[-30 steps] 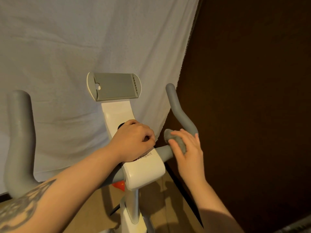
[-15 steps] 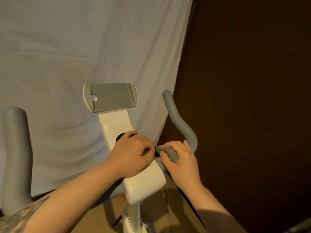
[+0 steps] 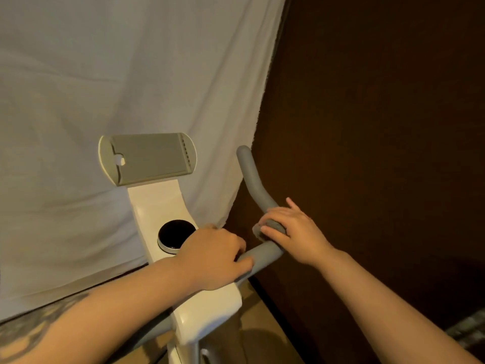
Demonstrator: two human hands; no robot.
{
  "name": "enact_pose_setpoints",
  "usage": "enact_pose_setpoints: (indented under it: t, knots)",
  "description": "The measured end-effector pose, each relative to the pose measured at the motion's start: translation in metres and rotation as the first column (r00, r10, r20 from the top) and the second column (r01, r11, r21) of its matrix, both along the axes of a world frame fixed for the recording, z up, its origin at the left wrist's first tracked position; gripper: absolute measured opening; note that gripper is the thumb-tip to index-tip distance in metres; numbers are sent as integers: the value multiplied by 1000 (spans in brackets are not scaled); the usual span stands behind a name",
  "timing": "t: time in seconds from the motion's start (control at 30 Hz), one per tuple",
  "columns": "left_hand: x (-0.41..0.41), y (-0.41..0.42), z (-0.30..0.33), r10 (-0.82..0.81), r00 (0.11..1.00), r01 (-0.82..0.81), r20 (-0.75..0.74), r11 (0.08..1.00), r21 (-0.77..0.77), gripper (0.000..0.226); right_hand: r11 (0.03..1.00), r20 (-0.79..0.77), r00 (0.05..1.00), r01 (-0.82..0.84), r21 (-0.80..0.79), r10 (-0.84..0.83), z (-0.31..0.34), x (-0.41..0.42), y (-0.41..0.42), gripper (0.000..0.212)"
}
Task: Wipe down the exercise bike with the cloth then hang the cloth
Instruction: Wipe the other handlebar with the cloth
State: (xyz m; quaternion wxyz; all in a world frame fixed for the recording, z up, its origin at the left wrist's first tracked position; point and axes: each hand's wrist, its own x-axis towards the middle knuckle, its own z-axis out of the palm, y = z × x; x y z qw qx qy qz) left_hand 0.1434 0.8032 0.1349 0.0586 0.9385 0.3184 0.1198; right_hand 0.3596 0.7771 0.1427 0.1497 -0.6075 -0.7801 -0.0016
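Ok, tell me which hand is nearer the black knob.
Left. The left hand rests on the white console right beside the black knob, partly covering its edge. The right hand is farther off, holding the cloth against the grey handlebar.

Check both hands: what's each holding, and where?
Right hand presses a bunched grey cloth against the handlebar bend. Left hand grips the handlebar beside the white console.
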Motion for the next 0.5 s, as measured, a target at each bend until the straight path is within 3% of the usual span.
enact_pose_setpoints:
  t: [0.07, 0.13, 0.27, 0.37, 0.5]
  knots:
    - [-5, 0, -4, -30, 995, 23, 91, 996, 86, 39, 993, 22, 1000, -14, -115, 17, 1, -13, -3, 17]
    - [-13, 3, -8, -69, 993, 57, 100, 991, 121, 40, 994, -1, 1000, -5, -108, 5, -1, -22, -8, 15]
    - [-21, 8, -12, -46, 993, 38, 113, 997, 73, 46, 986, -135, 991, -28, -164, 5, 3, -24, -12, 17]
    - [-19, 8, -10, -46, 996, 42, 76, 998, 54, 42, 998, -133, 989, 65, -25, -68, -3, -14, -14, 19]
    - [-22, 7, -7, -66, 997, 63, 40, 995, 75, 34, 913, -454, 867, 337, 229, -207, -37, -58, -33, 16]
